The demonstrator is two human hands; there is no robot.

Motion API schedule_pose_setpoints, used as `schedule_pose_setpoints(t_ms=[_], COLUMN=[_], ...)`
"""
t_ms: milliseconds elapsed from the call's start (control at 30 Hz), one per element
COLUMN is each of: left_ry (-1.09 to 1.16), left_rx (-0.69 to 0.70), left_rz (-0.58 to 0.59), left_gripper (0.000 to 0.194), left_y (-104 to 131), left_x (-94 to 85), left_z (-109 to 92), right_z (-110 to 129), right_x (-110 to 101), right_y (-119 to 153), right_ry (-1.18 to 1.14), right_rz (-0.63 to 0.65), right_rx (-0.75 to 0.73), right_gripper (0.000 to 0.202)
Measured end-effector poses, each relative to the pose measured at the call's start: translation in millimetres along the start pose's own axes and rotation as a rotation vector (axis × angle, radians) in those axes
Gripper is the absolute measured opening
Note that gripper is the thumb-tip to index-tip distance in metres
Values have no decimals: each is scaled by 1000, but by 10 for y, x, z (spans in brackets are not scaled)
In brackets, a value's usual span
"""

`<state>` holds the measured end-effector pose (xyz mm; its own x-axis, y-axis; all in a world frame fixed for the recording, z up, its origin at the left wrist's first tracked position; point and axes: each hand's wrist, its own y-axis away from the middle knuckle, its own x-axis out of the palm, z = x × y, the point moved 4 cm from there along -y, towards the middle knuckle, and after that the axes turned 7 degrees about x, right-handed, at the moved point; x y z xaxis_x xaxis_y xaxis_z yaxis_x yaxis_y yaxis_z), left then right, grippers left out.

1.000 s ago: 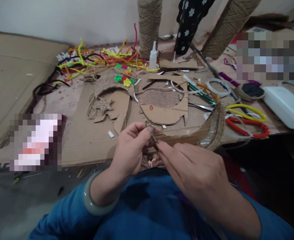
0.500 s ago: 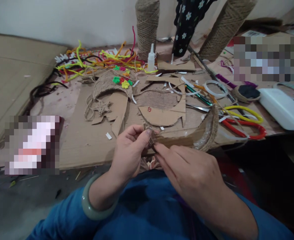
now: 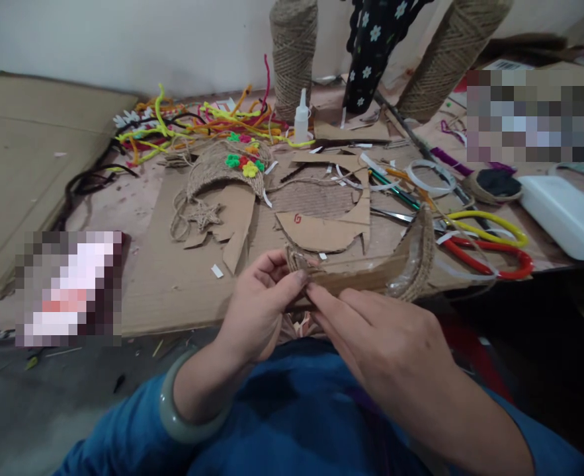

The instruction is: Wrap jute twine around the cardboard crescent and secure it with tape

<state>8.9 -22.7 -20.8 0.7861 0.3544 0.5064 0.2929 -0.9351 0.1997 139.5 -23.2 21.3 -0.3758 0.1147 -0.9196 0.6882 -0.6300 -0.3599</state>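
Between my hands, at the table's front edge, is a curved cardboard crescent edged with twine, with shiny glue or tape on its inner side. My left hand, with a bangle at the wrist, pinches its left tip between thumb and fingers. Close beside that thumb, the fingers of my right hand press together on the crescent's lower edge and hide part of it. Behind lie a cardboard cutout and a twine-wrapped crescent with felt-like flowers, a twine star below it.
Scissors with red and yellow handles lie at right, near a white plastic box. A small glue bottle, twine spools and coloured pipe cleaners stand or lie at the back. A large cardboard sheet is at left.
The crescent's left tip has turned, so more of its shiny inner side shows. My left thumb has shifted slightly right and down; both hands keep hold.
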Motion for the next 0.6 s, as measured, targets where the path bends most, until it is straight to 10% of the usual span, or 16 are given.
schedule_pose_setpoints(t_ms=[600], left_ry=[-81], left_rx=[47], left_rz=[-34], left_gripper=[14], left_y=[-24], left_x=[-33], left_z=[22], right_z=[-43], right_x=[13], right_y=[26], right_ry=[-35], right_rz=[11], right_rx=[22], right_gripper=[17])
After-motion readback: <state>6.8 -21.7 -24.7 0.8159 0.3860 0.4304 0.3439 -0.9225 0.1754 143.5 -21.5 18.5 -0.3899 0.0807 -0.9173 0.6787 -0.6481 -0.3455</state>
